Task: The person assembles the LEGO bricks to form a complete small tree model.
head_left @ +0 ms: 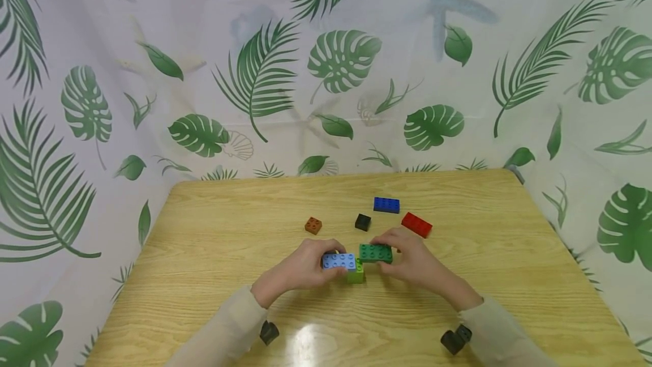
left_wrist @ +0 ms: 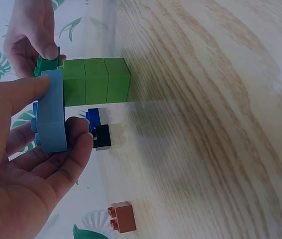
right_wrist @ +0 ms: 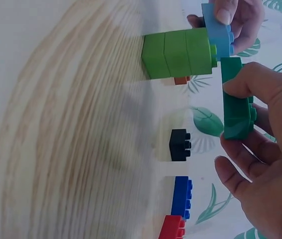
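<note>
A stack of three light green bricks [left_wrist: 96, 81] stands upright on the table. My left hand [head_left: 308, 265] grips a light blue brick [left_wrist: 52, 112] by its sides, and one end of that brick lies over part of the stack's top. In my right hand [head_left: 415, 259] a dark green brick [right_wrist: 235, 99] is pinched between thumb and fingers. It is held level at the top of the stack, its near end right beside the stack's exposed studs in the right wrist view.
Beyond the hands lie a brown brick [head_left: 313, 225], a black brick [head_left: 363, 222], a blue brick [head_left: 386, 204] and a red brick [head_left: 416, 225]. They rest on a wooden table [head_left: 214, 220]. A leaf-patterned cloth [head_left: 285, 101] hangs behind and along the sides.
</note>
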A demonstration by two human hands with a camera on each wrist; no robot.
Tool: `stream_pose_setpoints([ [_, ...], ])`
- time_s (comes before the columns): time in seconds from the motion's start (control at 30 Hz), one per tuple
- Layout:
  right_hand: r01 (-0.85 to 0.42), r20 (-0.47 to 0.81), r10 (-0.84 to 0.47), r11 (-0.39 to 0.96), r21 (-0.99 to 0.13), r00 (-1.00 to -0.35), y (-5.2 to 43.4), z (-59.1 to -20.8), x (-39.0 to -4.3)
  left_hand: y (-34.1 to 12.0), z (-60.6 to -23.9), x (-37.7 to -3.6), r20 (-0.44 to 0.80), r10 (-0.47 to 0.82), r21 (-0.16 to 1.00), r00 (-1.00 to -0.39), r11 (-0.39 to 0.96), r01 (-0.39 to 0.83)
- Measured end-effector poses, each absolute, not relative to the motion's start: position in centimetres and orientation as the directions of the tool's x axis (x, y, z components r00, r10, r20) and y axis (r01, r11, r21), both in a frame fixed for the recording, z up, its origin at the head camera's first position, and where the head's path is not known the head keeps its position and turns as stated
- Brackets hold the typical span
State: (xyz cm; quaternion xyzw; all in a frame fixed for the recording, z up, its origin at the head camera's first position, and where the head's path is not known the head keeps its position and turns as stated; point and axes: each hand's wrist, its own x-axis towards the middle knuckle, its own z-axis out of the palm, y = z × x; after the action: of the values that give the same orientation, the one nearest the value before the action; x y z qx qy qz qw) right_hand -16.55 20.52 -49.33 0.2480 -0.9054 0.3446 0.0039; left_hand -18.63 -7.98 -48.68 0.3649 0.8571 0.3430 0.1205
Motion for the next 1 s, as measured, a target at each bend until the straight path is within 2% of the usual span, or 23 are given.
stream_pose_setpoints([
  [0.43,-0.462,0.128,-0.534,0.558,-0.69,-0.836,20.2,-49.11,-16.13,-7.9,-48.65,-18.73,0.057,0.712,0.686,-0.7,0.482,0.545],
  [1.0,-0.471,0.083,-0.577,0.566,-0.677,-0.813,20.57,-48.95,-16.65,-7.88,-48.51,-18.69,0.045,0.718,0.682,-0.694,0.486,0.547],
])
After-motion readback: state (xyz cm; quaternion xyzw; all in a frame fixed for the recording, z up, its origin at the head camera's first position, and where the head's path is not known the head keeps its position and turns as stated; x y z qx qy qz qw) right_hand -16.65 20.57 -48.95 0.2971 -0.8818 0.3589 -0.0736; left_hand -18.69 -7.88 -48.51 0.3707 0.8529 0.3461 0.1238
